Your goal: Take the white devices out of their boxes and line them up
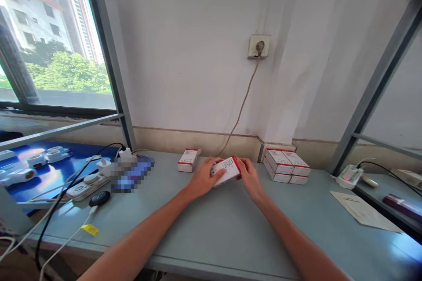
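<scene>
Between my two hands, a small white box with red ends and printed text (227,169) is held tilted just above the grey table (198,228). My left hand (205,176) grips its left end, thumb across the printed face. At the right end, the fingers of my right hand (249,177) close on the red edge. A similar white and red box (189,160) rests on the table to the left, close to the wall. Over on the right, several matching boxes (286,164) stand stacked in a block.
At the left lie a power strip (87,186), a black round device (99,199) on a white cable and a blurred-out phone (132,178). Toward the right are a paper sheet (364,210) and a white charger (350,176). A plugged-in cord (245,101) hangs down the wall.
</scene>
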`<act>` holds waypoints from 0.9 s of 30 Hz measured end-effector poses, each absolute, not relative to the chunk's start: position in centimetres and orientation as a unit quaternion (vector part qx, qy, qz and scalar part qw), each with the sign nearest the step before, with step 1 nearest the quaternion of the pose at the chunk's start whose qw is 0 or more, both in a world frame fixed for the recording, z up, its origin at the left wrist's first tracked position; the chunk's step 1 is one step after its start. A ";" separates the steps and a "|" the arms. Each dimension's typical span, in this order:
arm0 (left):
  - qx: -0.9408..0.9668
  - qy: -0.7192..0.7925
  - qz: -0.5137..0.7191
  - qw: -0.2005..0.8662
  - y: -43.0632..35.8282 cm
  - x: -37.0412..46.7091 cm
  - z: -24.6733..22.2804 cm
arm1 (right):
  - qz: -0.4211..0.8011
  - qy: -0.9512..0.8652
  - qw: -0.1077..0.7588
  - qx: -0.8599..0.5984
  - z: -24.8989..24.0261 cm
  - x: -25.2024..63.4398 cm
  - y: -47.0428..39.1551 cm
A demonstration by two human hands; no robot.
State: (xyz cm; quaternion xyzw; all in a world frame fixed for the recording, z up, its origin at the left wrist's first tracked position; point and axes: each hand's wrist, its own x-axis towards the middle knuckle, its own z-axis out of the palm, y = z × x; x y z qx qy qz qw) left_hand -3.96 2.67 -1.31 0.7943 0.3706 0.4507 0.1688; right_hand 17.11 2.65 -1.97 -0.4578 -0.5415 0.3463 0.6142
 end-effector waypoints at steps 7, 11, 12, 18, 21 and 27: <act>0.854 0.358 0.373 0.052 2.3 -4.0 -1.2 | 0.362 -0.529 0.618 -0.454 -2.3 16.8 2.7; 0.860 0.368 0.352 0.040 2.6 -4.1 -1.5 | 0.378 -0.541 0.605 -0.445 -2.3 16.4 2.4; 0.858 0.371 0.352 0.040 2.7 -4.1 -1.6 | 0.381 -0.541 0.604 -0.444 -2.3 16.4 2.3; 0.861 0.378 0.339 0.022 2.3 -4.0 -1.4 | 0.397 -0.532 0.607 -0.437 -2.5 16.1 2.4; 0.864 0.386 0.323 0.014 2.1 -4.1 -1.4 | 0.419 -0.506 0.616 -0.434 -2.6 16.0 2.5; 0.863 0.369 0.341 0.052 2.7 -4.7 -1.8 | 0.480 -0.427 0.629 -0.438 -2.3 16.6 3.0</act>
